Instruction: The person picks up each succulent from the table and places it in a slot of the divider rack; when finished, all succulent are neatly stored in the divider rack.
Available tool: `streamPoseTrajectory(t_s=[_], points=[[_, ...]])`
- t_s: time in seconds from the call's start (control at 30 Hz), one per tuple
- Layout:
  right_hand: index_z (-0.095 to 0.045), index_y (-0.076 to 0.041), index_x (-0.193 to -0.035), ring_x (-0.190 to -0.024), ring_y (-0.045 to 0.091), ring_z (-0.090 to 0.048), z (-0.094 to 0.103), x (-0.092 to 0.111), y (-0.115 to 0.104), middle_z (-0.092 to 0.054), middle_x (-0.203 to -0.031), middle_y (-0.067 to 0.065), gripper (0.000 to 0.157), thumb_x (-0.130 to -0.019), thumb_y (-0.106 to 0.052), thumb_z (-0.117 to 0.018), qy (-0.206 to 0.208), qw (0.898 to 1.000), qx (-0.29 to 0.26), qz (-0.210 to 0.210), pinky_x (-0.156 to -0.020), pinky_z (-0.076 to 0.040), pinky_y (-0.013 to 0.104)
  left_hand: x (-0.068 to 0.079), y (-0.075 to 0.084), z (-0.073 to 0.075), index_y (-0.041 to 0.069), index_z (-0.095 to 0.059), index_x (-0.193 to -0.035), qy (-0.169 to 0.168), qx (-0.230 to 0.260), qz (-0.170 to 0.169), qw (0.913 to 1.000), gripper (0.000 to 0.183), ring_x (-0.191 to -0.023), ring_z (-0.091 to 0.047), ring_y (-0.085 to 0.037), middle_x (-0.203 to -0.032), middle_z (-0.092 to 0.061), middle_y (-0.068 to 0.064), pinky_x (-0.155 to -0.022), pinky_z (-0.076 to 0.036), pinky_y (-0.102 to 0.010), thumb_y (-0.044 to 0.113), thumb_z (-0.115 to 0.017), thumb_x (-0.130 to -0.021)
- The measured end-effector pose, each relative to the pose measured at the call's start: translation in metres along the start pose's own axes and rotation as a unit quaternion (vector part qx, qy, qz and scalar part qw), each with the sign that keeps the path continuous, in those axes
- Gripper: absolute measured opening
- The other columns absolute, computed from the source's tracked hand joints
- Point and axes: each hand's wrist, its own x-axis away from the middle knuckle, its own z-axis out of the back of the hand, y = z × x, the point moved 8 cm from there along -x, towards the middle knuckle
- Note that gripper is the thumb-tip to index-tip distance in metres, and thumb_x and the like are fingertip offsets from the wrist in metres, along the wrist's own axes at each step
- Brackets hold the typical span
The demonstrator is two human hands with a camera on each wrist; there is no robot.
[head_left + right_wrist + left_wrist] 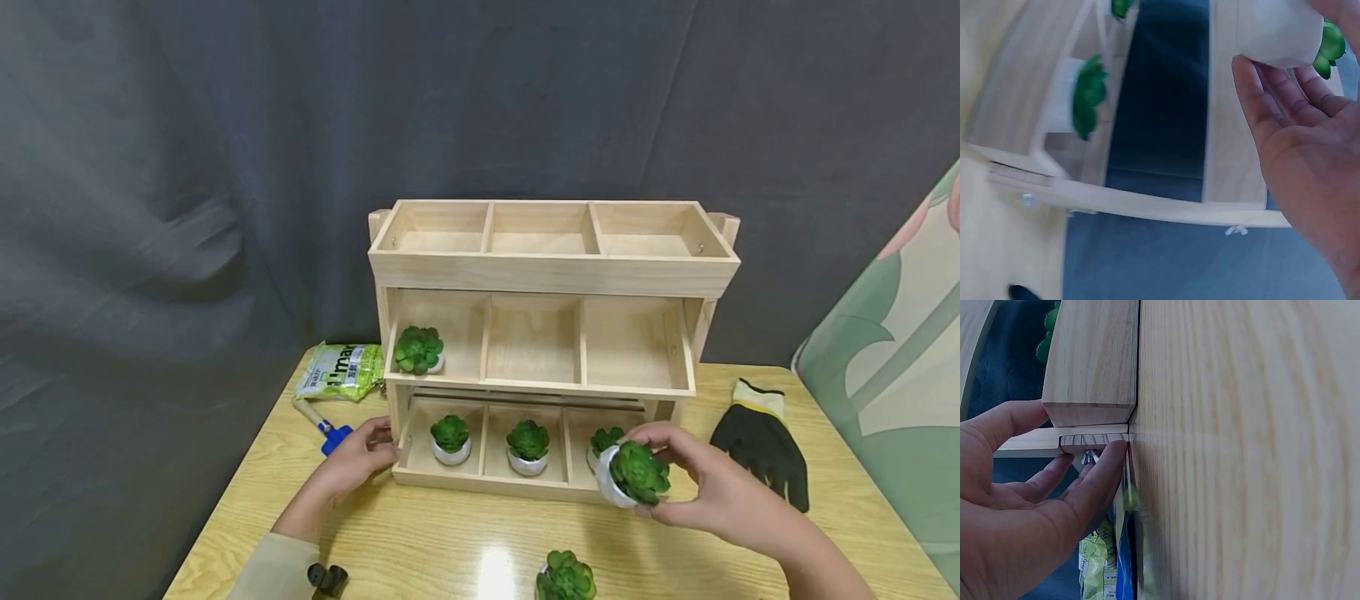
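A three-tier wooden plant stand (555, 275) has compartments in each tier. My right hand (708, 487) grips a small potted succulent (637, 473) by its white pot (1282, 31), tilted, in front of the bottom tier's right end. My left hand (363, 458) holds the stand's lower left corner, thumb on the bottom box (1091, 406) and fingers at the leg end. Bottom-tier succulents stand left (450, 435), centre (527, 442) and right (602, 440), the last partly hidden by the held pot. Another succulent (418, 350) sits in the middle tier's left compartment.
One more succulent (566, 577) stands at the table's front. A green-and-white bag (341, 371) and a blue hand shovel (335, 437) lie left of the stand. A black-and-cream glove (761, 446) lies to its right. A dark curtain (525, 100) hangs behind.
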Motion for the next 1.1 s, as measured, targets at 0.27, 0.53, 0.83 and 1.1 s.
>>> streamPoseTrajectory(t_s=[0.27,0.53,0.83,1.1], points=[[-0.055,-0.02,-0.142,-0.107,0.002,-0.067,0.019,-0.036,-0.015,-0.061,-0.132,-0.008,0.067,-0.085,-0.01,-0.091,0.007,1.0,-0.008,-0.004,-0.087,-0.055,0.017,-0.001,0.001,-0.001,0.002,-0.042,-0.16,-0.009,-0.002,-0.002,1.0,0.067,-0.137,-0.061,-0.042,-0.151,-0.056,-0.027,-0.109,-0.058,-0.048,0.013,-0.07,-0.101],[-0.056,-0.011,-0.138,-0.112,0.005,-0.063,0.028,-0.078,-0.029,-0.065,-0.132,0.007,0.062,-0.086,-0.012,-0.09,0.037,0.999,0.008,-0.031,-0.091,-0.057,0.019,0.001,0.002,-0.002,-0.001,-0.04,-0.16,-0.021,0.002,-0.008,0.9997,0.068,-0.137,-0.061,-0.042,-0.151,-0.055,-0.028,-0.108,-0.058,-0.049,0.013,-0.07,-0.101],[-0.056,-0.007,-0.14,-0.119,0.025,-0.064,0.04,-0.119,-0.032,-0.067,-0.132,0.011,0.064,-0.086,-0.016,-0.09,0.06,0.995,0.048,-0.066,-0.101,-0.057,0.032,0.0,0.002,-0.002,0.0,-0.039,-0.161,-0.02,-0.001,-0.01,0.9997,0.068,-0.137,-0.061,-0.042,-0.151,-0.055,-0.028,-0.108,-0.058,-0.049,0.013,-0.07,-0.101],[-0.054,-0.001,-0.141,-0.126,0.036,-0.064,0.033,-0.152,-0.028,-0.065,-0.137,0.019,0.062,-0.09,-0.014,-0.086,0.04,0.995,0.035,-0.087,-0.109,-0.054,0.056,0.001,0.0,-0.001,0.001,-0.042,-0.16,-0.011,-0.007,-0.004,0.9999,0.067,-0.137,-0.061,-0.042,-0.151,-0.057,-0.026,-0.107,-0.058,-0.049,0.014,-0.071,-0.1]])
